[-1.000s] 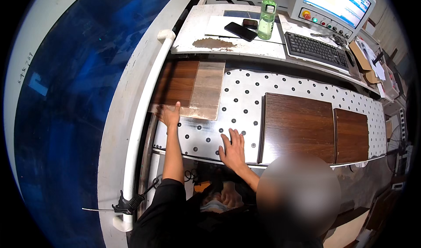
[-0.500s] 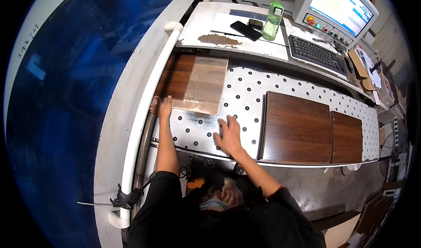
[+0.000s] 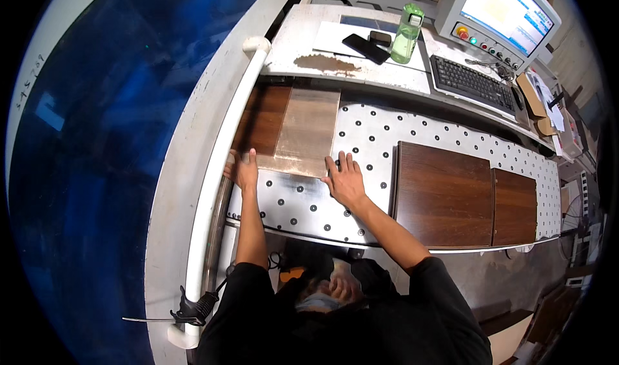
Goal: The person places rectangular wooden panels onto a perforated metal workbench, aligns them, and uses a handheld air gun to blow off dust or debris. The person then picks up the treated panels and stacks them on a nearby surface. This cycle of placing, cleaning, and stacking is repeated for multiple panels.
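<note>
A dark brown wood panel lies at the left end of the white studded table, against a lighter, worn wood board that also runs along its near edge. My left hand is at the near left corner of these pieces, beside the white rail; its thumb is stretched away from the fingers, which are partly hidden by the rail. My right hand lies open, palm down, with fingertips at the near right corner of the lighter board. Neither hand is wrapped round anything.
Dark wood panels and a narrower one rest on the studded table at right. Along the left runs a white rail. Behind stand a green bottle, phone, keyboard and monitor.
My right hand has moved forward from the bare studded surface to the lighter board's near right corner. My left hand stays by the near left corner. The view has shifted slightly.
</note>
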The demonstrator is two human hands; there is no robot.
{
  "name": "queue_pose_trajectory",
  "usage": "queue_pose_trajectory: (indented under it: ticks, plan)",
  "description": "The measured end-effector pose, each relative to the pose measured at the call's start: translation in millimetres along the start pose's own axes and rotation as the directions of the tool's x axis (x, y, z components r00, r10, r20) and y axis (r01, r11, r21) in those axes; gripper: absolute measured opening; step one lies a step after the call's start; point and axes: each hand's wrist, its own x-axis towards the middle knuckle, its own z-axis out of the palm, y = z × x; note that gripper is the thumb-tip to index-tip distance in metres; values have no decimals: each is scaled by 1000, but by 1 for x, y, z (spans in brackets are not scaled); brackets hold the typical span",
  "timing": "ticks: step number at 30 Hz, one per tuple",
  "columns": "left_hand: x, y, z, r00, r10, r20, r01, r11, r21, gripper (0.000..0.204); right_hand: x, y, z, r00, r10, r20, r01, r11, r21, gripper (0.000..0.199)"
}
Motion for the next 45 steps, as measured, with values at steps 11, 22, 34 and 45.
queue_pose_trajectory:
  ticks: [11,22,34,45]
  plan:
    - [4,3,-6,999,-41,6,41,997,62,95,54,-63,42,996,-55,72,27,939,342,70]
    - [4,-12,-3,1000,-20,-19,21,998,52,89,96,-99,67,987,-148,55,111,899,424,80]
    - [3,-8,-3,998,18,-53,-16,1000,26,91,100,-99,68,990,-137,31,112,902,418,72]
    - [-3,-4,-5,998,-31,-54,35,996,78,93,98,-104,70,992,-125,-11,119,904,410,71]
